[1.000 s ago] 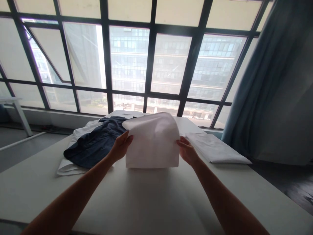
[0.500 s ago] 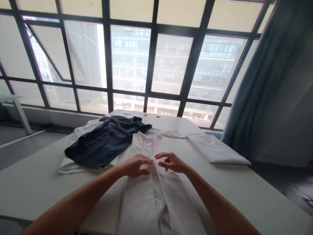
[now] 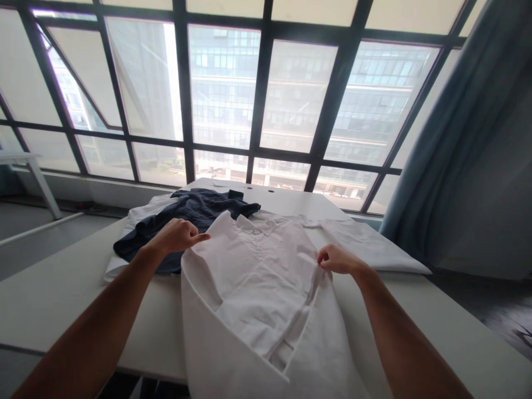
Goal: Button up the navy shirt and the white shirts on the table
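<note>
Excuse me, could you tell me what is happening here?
A person's left hand and right hand hold opposite sides of a white shirt at the table, its collar at the far end, its flaps apart. To the left, a dark garment lies over white fabric; to the right lies a folded white cloth.

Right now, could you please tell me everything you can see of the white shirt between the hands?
The white shirt looks like creased cloth, its collar at the far end. It spreads over the table, sides raised; the left hand touches one edge, the right hand pinches the other. Its near end leaves the picture.
</note>
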### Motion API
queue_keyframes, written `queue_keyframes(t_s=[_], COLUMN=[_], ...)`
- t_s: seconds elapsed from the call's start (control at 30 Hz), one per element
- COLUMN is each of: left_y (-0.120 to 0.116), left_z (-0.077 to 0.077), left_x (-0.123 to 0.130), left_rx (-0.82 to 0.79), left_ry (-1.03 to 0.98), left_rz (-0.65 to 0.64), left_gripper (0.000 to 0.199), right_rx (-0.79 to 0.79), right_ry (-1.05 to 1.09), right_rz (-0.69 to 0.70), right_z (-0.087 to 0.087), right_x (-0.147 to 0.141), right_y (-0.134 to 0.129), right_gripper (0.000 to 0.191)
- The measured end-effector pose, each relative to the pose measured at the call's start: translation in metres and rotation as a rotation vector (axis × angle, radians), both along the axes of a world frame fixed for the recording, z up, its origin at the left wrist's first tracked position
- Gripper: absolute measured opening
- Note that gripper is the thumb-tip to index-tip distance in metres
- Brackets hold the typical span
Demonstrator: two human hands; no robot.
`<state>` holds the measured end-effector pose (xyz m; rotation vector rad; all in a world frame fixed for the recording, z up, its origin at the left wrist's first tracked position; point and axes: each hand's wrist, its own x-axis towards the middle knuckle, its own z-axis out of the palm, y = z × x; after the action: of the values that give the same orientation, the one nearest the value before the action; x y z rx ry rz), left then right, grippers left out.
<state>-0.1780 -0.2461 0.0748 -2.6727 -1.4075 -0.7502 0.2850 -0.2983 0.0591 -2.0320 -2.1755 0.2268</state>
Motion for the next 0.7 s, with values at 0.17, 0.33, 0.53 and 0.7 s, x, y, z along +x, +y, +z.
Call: queue_keyframes(t_s=[0.17, 0.33, 0.53, 0.7], left_y=[-0.017, -0.031, -0.031, -0.024], left_z=[-0.019, -0.049, -0.050, -0.017], left_x=[0.048, 0.099, 0.102, 0.081], left_rx=[-0.047, -0.290, -0.315, -0.229], left_ry=[0.018, 0.044, -0.037, -0.246], left_rz=[-0.239, -0.534, -0.654, -0.655], left_gripper=[0.029, 0.027, 0.026, 0.035], right_rx=[0.153, -0.040, -0.002, 0.025], right_ry=[0.063, 0.337, 0.397, 0.651], right_rz=[0.076, 0.522, 0.524, 0.406], right_z=[-0.008, -0.037, -0.048, -0.004], right_x=[-0.020, -0.086, -0.100, -0.042], right_y=[-0.007, -0.007, 0.000, -0.003], right_gripper=[0.032, 0.057, 0.009, 0.029])
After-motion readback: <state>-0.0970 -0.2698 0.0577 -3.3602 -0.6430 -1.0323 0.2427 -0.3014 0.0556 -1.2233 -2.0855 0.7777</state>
